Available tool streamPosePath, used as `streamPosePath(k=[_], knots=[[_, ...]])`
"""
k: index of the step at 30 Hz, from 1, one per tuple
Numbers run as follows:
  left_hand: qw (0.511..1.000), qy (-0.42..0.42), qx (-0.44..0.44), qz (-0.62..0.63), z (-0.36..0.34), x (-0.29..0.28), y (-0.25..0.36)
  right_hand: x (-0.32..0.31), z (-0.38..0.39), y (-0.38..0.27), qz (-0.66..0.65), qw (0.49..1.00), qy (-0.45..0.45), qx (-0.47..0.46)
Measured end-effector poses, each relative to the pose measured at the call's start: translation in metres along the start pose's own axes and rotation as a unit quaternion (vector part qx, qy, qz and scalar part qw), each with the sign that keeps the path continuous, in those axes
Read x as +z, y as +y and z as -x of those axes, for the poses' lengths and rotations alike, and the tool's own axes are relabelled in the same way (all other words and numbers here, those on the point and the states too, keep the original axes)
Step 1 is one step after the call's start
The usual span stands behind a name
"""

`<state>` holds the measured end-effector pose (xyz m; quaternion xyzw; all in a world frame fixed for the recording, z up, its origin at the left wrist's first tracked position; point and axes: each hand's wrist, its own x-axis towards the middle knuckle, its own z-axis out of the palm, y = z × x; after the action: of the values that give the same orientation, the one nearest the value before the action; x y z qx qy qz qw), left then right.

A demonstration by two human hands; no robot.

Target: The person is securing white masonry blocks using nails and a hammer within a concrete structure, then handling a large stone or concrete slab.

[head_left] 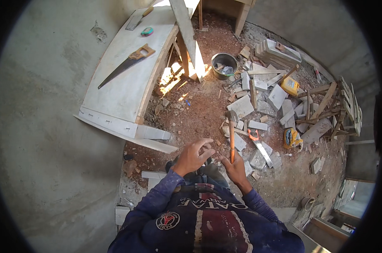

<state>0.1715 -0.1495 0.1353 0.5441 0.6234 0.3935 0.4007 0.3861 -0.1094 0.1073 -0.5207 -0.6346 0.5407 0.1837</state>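
Note:
My right hand [236,170] is closed around the orange handle of a hammer [232,141], held upright in front of me with its metal head pointing away. To the left of it, my left hand [194,156] is raised with its fingers loosely bent and apart; nothing shows in it. Beyond that hand stands a raised white board surface [127,82] with a wooden edge. Lying on the board are a handsaw [130,63] with a wooden grip, a green tape measure [147,31] and a flat-bladed tool [136,21] with a wooden handle.
Rubble and broken white blocks [241,106] cover the floor at right, with an orange-handled pruning saw [260,147] on them. A black bucket [224,66] stands ahead. A yellow jug [290,86], yellow bag [291,138] and wooden frame [347,105] lie farther right. A slanted post [184,29] rises beside the board.

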Motion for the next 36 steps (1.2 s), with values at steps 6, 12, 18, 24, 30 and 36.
streamPosePath(k=[6,12,18,24,30,36], knots=[[0.995,0.090,-0.028,0.018,-0.039,0.013,-0.017,-0.036,-0.065,0.006,-0.112,0.988,0.043,0.099],[0.970,0.212,-0.110,0.052,-0.101,-0.003,-0.031,-0.063,-0.162,0.037,-0.392,0.850,-0.068,0.346],[0.942,0.294,-0.115,0.115,-0.207,-0.024,-0.072,-0.090,-0.281,0.043,-0.188,0.908,-0.079,0.365],[0.929,0.304,-0.143,0.157,-0.264,-0.071,-0.047,-0.106,-0.435,0.043,-0.025,0.956,-0.115,0.270],[0.922,0.329,-0.196,-0.060,-0.276,-0.094,-0.055,-0.106,-0.603,0.068,-0.035,0.934,-0.140,0.326],[0.845,0.480,-0.205,-0.117,-0.341,-0.156,-0.015,-0.097,-0.758,0.235,0.240,0.949,-0.120,0.164]])
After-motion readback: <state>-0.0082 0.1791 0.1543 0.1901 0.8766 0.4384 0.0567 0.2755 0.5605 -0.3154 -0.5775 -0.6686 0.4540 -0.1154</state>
